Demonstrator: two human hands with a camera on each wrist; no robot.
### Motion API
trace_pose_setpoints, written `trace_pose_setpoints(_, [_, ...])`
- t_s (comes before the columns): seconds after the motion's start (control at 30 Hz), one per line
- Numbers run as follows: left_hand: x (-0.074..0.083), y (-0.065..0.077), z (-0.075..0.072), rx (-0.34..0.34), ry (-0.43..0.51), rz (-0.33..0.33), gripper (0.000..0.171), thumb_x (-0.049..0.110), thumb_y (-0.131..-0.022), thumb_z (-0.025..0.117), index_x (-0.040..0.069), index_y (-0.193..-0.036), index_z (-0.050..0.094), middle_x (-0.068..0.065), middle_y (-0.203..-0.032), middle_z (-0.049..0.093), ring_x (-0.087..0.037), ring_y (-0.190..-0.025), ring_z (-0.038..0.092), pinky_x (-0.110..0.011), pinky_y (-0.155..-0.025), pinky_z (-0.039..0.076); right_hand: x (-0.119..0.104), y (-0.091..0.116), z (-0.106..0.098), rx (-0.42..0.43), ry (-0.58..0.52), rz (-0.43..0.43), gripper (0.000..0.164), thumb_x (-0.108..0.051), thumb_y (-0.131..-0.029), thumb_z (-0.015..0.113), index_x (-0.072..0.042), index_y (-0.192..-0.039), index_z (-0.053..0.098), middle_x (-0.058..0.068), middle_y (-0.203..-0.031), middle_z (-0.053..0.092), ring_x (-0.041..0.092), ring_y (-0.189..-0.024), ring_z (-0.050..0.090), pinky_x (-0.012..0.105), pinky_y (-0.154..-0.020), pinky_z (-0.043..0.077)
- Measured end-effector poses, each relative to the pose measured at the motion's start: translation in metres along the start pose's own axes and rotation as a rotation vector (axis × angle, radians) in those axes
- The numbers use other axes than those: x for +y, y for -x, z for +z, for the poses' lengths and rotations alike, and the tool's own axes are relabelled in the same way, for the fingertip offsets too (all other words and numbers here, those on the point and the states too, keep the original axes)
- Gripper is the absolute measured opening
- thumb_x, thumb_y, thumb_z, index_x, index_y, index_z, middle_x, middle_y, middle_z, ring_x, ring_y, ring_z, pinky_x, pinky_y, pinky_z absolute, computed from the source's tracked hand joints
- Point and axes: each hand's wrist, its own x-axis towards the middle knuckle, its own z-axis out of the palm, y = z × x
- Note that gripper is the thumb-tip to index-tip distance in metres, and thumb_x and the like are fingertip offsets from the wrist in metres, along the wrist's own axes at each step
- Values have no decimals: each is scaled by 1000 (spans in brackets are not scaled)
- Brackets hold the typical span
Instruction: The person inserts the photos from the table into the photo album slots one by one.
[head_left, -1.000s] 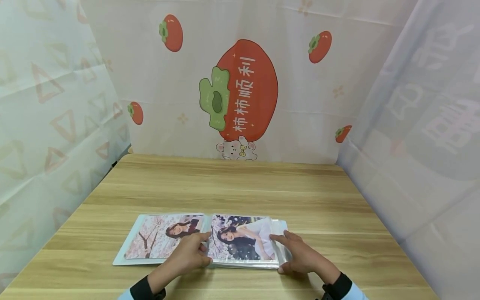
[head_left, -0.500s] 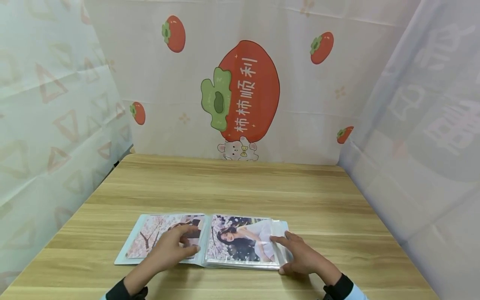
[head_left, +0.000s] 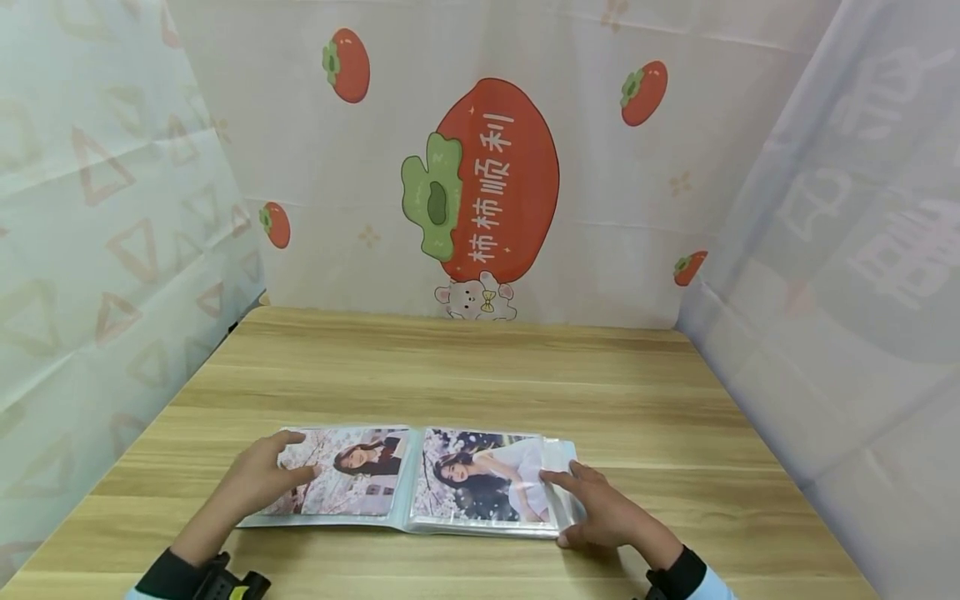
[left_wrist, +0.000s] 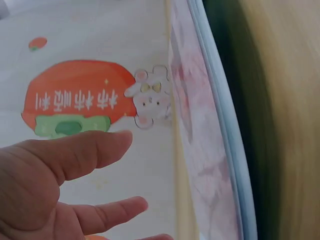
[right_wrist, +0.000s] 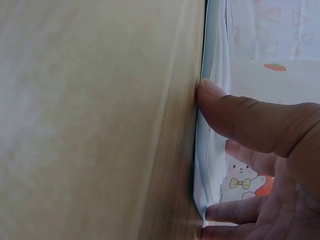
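Note:
A photo album [head_left: 408,483] with a pale blue cover lies spread on the table. Its left page shows a picture [head_left: 352,475] of a person among pink blossoms; the right page has a picture [head_left: 487,479] of a person in white, under a clear sleeve. My left hand [head_left: 262,475] is over the album's left end, fingers spread and holding nothing; the left wrist view has its thumb and fingers apart from the raised-looking page edge [left_wrist: 225,125]. My right hand [head_left: 603,508] grips the album's right end, thumb [right_wrist: 220,102] at the near edge and fingers along the page side.
The wood-grain table [head_left: 465,375] stretches behind the album to a white backdrop [head_left: 600,192] printed with red persimmons. Patterned cloth hangs along the left side [head_left: 112,250] and pale cloth along the right side [head_left: 840,275].
My left hand has moved left from the album's middle fold across the left page to its outer end, uncovering the left picture's person. My right hand has stayed at the right end.

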Motion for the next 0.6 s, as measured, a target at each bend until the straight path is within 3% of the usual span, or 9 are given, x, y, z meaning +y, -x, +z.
trace_pose_setpoints(0.33, [-29,-7,-4,-109,67,-178,88,33,-78,72,-20,-131,24,-51,-119,21,-63,-108,27,-66,-78,37,1,-1,1,-1,2,4,75,-21,-71,80,-11,-137,46,38,-139,23,54,-126,21,67,-90,27])
trace_pose_setpoints(0.6, [-29,-8,-3,-89,9,-233,94,37,-73,76,-18,-130,25,-46,-105,24,-60,-94,35,-66,-72,37,2,-4,3,-7,9,13,75,-22,-71,80,-13,-138,46,37,-140,23,54,-126,22,67,-90,28])
